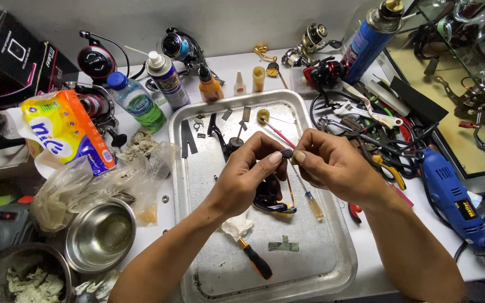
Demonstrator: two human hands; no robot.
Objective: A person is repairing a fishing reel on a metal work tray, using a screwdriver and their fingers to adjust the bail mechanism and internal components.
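Tray at centre of desk. On tray: screwdriver near front edge. Left of tray: steel bowl, water bottle behind it. Right of tray: rotary tool. Behind tray: spray can.

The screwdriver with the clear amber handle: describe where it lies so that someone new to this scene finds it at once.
Start at the large metal tray in the middle of the bench. Just below the right hand, the amber-handled screwdriver lies slanted on the tray, its handle towards the near right. The black-and-orange-handled tool lower left is opaque; this handle is see-through yellow.
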